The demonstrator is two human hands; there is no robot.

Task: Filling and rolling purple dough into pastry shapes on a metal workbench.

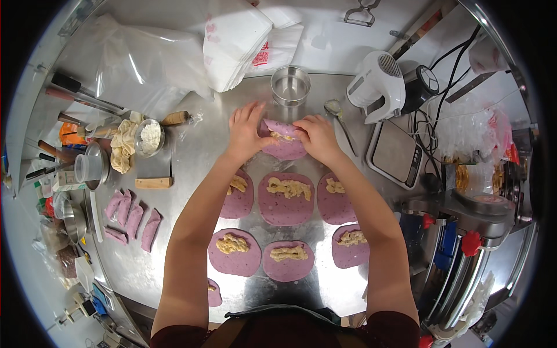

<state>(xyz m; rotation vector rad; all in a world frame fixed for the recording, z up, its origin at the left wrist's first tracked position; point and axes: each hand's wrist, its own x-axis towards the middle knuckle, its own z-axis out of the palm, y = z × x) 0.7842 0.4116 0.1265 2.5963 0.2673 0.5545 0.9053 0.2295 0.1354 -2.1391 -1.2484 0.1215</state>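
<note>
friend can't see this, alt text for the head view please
A person's left hand and right hand touch a purple dough round, partly folded over pale filling, at a steel table. Flat, filling-topped rounds lie below; purple rolls lie at left.

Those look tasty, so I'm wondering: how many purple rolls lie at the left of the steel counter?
5: four slant side by side, the leftmost roll, the second roll, the third roll and the rightmost roll; the fifth roll lies below the leftmost. None looks hidden.
</note>
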